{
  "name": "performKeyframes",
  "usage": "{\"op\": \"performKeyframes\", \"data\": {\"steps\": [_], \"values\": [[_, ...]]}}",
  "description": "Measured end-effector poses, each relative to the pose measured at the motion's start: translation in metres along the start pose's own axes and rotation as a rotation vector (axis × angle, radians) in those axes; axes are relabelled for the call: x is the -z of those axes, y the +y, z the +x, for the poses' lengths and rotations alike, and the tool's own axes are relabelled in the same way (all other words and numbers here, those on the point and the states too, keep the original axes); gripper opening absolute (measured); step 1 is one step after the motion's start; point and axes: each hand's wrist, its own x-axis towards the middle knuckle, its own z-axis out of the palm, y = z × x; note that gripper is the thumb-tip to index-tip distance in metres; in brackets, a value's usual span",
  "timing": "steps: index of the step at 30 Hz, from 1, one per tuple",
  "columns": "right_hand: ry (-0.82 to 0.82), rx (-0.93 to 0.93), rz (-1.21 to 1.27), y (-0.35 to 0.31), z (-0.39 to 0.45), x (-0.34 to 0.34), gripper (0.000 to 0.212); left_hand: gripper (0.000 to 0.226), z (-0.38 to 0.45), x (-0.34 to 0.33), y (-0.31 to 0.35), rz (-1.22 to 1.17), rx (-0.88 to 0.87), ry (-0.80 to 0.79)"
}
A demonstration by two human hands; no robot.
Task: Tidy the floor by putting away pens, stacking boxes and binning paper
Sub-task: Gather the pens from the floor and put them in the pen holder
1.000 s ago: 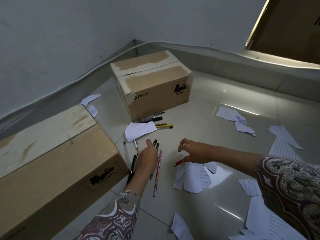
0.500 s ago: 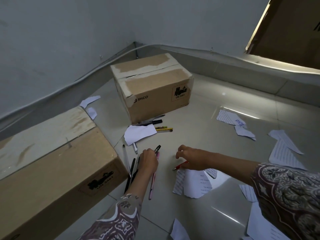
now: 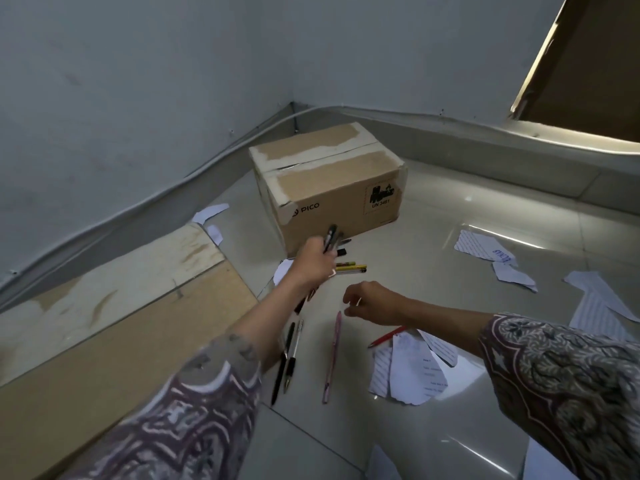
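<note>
Two cardboard boxes sit on a tiled floor strewn with pens and torn paper: a PICO box (image 3: pixel 341 195) in the corner, a larger box (image 3: pixel 114 306) at left. The person's left hand (image 3: pixel 313 263) grips a bunch of dark pens (image 3: pixel 330 237) just before the PICO box. The right hand (image 3: pixel 372 301) hovers with fingers loosely curled, holding nothing, above a pink pen (image 3: pixel 332 358) and beside a red pen (image 3: pixel 386 337), with paper scraps (image 3: pixel 408 372) nearby
</note>
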Motion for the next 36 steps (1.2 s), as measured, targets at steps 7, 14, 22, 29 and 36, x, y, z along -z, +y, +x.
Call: {"op": "performKeyframes", "data": {"steps": [7, 14, 22, 29, 36], "values": [[0.09, 0.073, 0.135, -0.05, 0.032, -0.018, 0.031, 0.012, -0.014, 0.085, 0.032, -0.131, 0.066, 0.018], [0.062, 0.033, 0.02, -0.076, 0.072, -0.059, 0.035, 0.016, -0.024, 0.127, 0.013, -0.209, 0.075, 0.047], [0.103, -0.071, -0.135, -0.087, 0.096, -0.086, 0.028, 0.007, -0.017, 0.143, -0.01, -0.356, 0.064, 0.035], [0.162, -0.177, 0.269, -0.079, 0.09, -0.065, 0.04, 0.01, -0.009, 0.151, -0.02, -0.345, 0.095, 0.058], [0.107, -0.375, 0.38, -0.059, 0.061, -0.074, 0.016, 0.009, -0.011, 0.151, -0.014, -0.335, 0.087, 0.011]]}}
